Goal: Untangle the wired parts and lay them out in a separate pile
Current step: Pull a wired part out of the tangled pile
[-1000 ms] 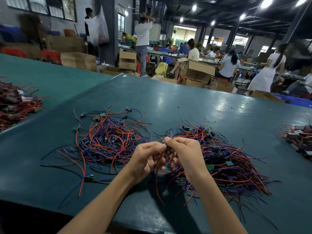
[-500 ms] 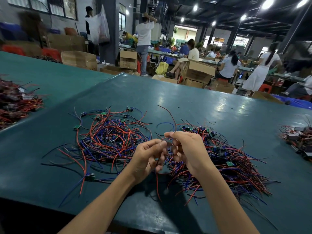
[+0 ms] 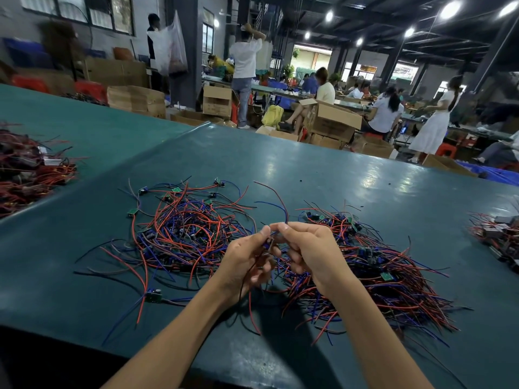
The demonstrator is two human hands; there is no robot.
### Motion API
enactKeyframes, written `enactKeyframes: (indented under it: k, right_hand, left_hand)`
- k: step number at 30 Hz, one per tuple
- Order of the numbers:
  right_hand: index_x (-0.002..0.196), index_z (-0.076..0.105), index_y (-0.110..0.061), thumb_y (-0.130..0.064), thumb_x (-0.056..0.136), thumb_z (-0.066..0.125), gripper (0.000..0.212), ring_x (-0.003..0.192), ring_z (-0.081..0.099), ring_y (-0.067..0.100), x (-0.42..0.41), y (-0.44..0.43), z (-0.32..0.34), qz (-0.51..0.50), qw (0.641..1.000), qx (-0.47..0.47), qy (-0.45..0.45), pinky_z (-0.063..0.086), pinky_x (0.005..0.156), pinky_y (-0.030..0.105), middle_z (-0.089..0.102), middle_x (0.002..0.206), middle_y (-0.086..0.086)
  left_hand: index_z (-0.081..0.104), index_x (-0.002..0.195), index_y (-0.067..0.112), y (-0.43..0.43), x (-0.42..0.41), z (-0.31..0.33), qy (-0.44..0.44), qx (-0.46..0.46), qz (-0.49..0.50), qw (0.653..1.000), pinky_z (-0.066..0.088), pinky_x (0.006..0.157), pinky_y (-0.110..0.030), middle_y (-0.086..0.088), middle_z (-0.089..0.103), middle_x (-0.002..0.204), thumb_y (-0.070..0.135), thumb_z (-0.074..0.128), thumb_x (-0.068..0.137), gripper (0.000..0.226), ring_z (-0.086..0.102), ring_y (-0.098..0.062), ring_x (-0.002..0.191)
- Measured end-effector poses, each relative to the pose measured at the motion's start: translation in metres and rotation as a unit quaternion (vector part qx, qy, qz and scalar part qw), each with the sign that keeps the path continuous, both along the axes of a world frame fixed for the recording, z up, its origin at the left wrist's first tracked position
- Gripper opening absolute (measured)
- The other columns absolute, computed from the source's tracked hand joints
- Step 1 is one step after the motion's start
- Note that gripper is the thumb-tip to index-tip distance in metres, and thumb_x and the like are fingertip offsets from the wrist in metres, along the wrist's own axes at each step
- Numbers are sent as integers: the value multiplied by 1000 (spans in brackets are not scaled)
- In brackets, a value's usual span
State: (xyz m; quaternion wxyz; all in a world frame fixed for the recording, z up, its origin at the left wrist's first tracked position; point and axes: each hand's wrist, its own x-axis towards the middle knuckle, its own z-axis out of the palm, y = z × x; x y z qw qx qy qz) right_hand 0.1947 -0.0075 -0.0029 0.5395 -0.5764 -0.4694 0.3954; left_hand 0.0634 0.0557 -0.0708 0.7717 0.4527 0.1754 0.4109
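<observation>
Here, wired part [image 3: 267,244] in left hand [image 3: 243,266]

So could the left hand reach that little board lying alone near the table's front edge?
Probably yes: the board lies close to the left hand with only loose wires between, though that hand holds a wired part.

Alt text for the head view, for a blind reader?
The left hand and right hand pinch one small wired part above a teal table, red and blue wires arching up. A loose pile lies left, a denser tangle right.
</observation>
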Motion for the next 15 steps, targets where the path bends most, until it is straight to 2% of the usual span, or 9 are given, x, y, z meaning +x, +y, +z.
enactKeyframes:
  k: [4,7,10,12,15]
  right_hand:
    - [97,80,-9,-15,99,62,19,43,31,12,3,0,-1,12,999,-23,19,29,40,23,40,47,-5]
    - [96,80,-10,-15,100,61,20,41,30,12,2,2,-1,24,999,-30,12,28,42,24,51,51,0]
    - [96,79,-11,-15,100,60,21,36,39,11,1,2,-1,36,999,-32,0,30,40,23,64,58,7]
    - [94,80,-11,-14,100,59,22,35,41,11,2,2,-1,41,999,-31,3,31,39,22,64,58,9]
    - [91,80,-11,-17,99,63,20,36,40,12,2,2,-2,36,999,-26,7,30,37,21,61,61,11]
  left_hand:
    - [77,90,16,-1,0,-3,27,45,19,998,38,42,-21,-5,66,75,32,68,87,19,54,-13,51]
    - [76,83,14,-3,3,-5,49,120,77,989,47,49,-24,-10,65,69,17,62,88,15,54,-18,51]
    - [72,86,1,-5,6,-8,74,188,116,973,48,53,-26,-10,64,66,18,58,95,24,54,-21,53]
    - [69,87,-6,-6,7,-9,69,187,119,973,48,53,-29,-12,64,67,20,55,98,32,56,-24,55]
    - [73,88,-1,-7,8,-7,46,165,96,981,52,56,-34,-16,67,73,20,54,98,30,61,-28,60]
